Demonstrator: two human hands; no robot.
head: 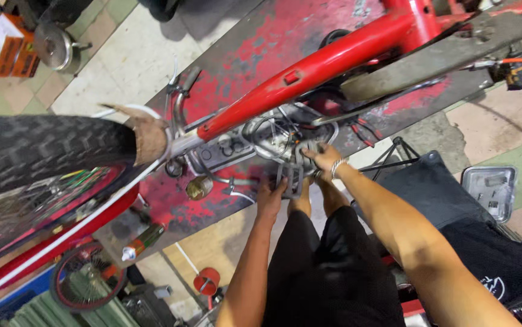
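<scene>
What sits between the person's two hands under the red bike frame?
In the head view, a grey metal pedal lies between the left hand and the right hand; both hands touch it, below the red frame tube.

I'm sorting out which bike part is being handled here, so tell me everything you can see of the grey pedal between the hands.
The pedal is a grey, cage-style block with open slots, metal by the look of it, dull and worn. It sits below the red frame tube, in front of the person's knees, over the scuffed red floor panel. The left hand grips it from below and the right hand holds its upper right side. Its axle and crank joint are hidden among wires and fingers.
</scene>
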